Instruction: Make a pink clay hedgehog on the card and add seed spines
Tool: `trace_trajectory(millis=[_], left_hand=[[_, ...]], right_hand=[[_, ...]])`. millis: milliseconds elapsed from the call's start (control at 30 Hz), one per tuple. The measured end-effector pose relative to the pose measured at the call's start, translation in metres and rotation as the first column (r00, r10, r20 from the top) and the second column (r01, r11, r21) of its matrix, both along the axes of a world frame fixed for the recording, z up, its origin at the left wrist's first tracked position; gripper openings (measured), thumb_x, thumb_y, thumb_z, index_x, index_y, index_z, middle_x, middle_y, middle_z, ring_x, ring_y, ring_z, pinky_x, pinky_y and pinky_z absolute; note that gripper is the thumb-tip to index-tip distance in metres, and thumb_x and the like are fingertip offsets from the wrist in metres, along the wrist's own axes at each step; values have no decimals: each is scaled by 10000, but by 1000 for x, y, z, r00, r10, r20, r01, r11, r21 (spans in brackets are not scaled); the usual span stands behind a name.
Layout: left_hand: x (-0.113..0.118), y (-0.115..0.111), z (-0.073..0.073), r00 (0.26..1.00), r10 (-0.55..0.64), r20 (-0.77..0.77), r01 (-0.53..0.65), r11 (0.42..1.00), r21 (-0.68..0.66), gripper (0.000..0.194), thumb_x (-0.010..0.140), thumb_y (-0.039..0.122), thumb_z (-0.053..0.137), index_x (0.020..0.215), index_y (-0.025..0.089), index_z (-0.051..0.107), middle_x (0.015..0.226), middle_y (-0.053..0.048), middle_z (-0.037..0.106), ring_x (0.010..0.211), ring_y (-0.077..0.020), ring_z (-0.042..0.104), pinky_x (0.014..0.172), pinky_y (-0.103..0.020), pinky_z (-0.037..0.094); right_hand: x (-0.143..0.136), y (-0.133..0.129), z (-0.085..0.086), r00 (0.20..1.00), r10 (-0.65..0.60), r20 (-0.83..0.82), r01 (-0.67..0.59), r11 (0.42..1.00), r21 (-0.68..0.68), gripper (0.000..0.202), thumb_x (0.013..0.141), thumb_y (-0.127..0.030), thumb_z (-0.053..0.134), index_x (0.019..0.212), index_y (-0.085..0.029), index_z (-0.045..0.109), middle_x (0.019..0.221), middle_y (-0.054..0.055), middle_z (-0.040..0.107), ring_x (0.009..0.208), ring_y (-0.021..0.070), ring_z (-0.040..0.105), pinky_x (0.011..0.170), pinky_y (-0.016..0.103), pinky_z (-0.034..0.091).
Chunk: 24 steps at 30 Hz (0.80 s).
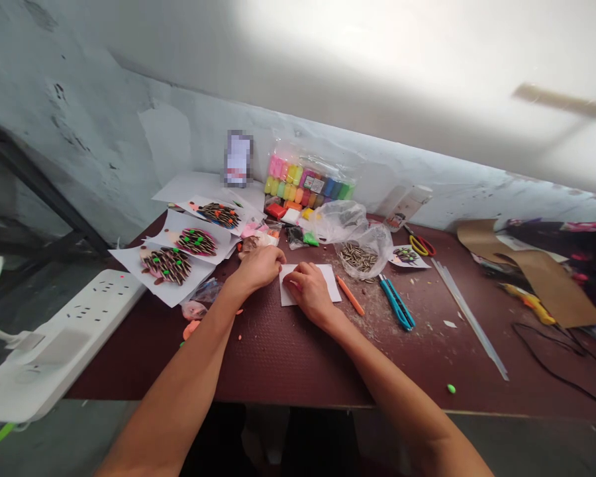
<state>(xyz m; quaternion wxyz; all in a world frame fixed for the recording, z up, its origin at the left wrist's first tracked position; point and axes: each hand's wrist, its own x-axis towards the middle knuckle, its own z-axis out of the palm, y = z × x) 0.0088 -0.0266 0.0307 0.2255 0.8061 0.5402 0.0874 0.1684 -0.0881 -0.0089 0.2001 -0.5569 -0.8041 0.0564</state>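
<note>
A small white sheet of paper (332,281) lies on the dark red table in front of me. My right hand (308,289) rests over it with its fingers curled down and pinched; whatever is in them is hidden. At the sheet's left edge is my left hand (264,266), its fingers curled together, and I cannot make out anything in them. Just behind it sit lumps of brown and white clay (252,244) on a wrapper. Right of the paper lie an orange clay tool (350,295) and a teal utility knife (396,303).
Finished spiky hedgehog pictures (167,264) lie at left beside a power strip (74,331). Behind are a bag of colored clay (308,182), a phone (238,159) and a bag of brown pointed pieces (360,255). Scissors (420,244), glue sticks (469,318) and a glue gun (529,301) lie right.
</note>
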Motion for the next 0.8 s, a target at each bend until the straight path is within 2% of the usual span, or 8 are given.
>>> trace_trajectory(millis=[233,433,800], left_hand=[[0,-2,2,1000,2,-8,-2,1000,-6,318,871,189,516,1052,219,775,1129,-102,754,1118,-300,650,940,-410,490],[0,-1,0,1000,1,-7,-1,1000,1,312,857,203,524,1035,233,779,1109,-93,760,1102,-289,657,934,-389,494],[-2,2,-6,999,-8,39,7,1000,23,276,835,189,542,967,203,785,1043,-116,768,1040,-284,670,912,-381,491]], right_hand=[[1,-3,2,1000,3,2,-3,1000,27,184,944,-198,601,983,-234,778,900,62,638,868,203,523,791,326,389],[2,-12,5,1000,11,-29,-10,1000,29,261,925,-141,580,1084,-230,768,934,70,640,890,206,529,804,329,397],[2,-17,4,999,17,47,-17,1000,-14,327,908,-116,560,1106,-265,773,965,79,624,903,216,501,814,339,384]])
